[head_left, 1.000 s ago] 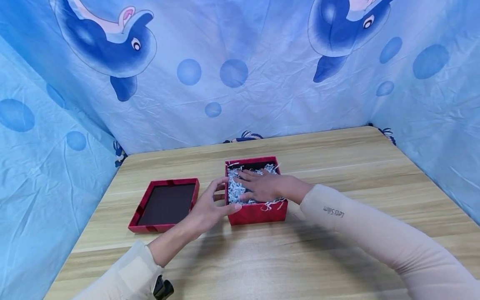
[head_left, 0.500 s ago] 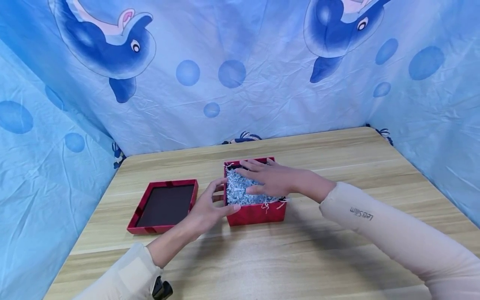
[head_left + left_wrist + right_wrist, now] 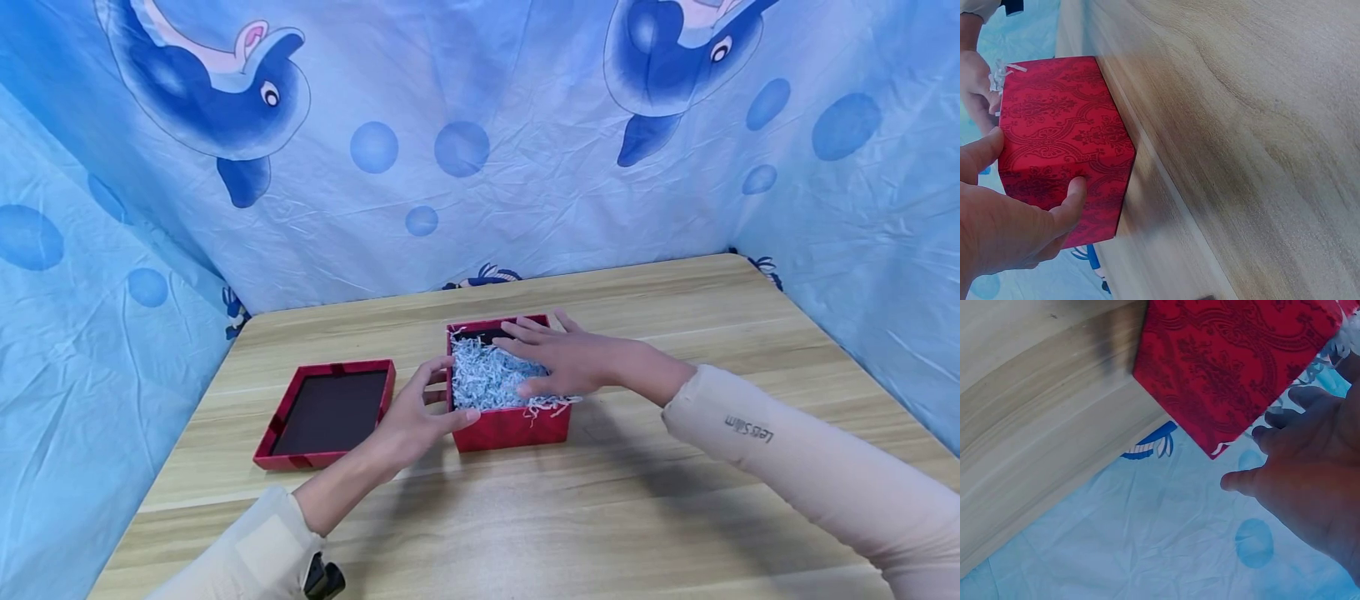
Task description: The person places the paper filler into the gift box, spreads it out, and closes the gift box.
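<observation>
A red patterned gift box point(image 3: 510, 432) stands uncovered on the table, filled with pale blue-white shredded paper point(image 3: 480, 379). Some strands hang over its near rim. My left hand point(image 3: 411, 421) holds the near-left corner, thumb at the front rim and curved fingers against the left wall. In the left wrist view, the thumb and a fingertip touch the box's patterned walls point(image 3: 1063, 122). Fingers spread, my right hand point(image 3: 573, 358) hovers over the right side of the box, above the paper. The right wrist view shows this hand point(image 3: 1310, 462) beside the rim, holding nothing.
The red box lid point(image 3: 330, 408) lies left of the box, dark inside facing up. Both stand on a wood-grain table point(image 3: 510, 533). Blue dolphin-print cloth point(image 3: 540, 208) hangs behind the table and along both sides.
My right hand has lifted off the shredded paper and drawn to the right, uncovering more of it. My left hand has stayed at the box corner.
</observation>
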